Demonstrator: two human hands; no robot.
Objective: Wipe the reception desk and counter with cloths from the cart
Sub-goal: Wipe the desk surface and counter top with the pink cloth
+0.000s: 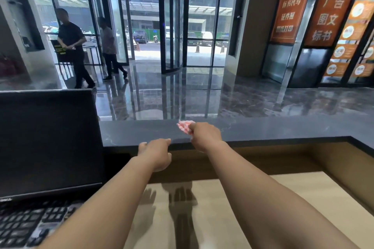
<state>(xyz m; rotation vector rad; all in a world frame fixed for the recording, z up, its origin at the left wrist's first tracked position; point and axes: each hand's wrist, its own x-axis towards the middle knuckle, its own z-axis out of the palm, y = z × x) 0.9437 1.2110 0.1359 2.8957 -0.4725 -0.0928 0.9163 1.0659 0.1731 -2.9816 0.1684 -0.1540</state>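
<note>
Right hand (205,136) clenched on pink cloth (185,125) atop dark counter (283,129), cloth poking toward counter's far edge; left hand (156,152) empty, loosely curled at counter's near edge, counter running left-right.

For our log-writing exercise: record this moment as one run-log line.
right hand: grips pink-and-white cloth on dark stone counter | left hand: empty, at counter's near edge | black monitor: left
</note>
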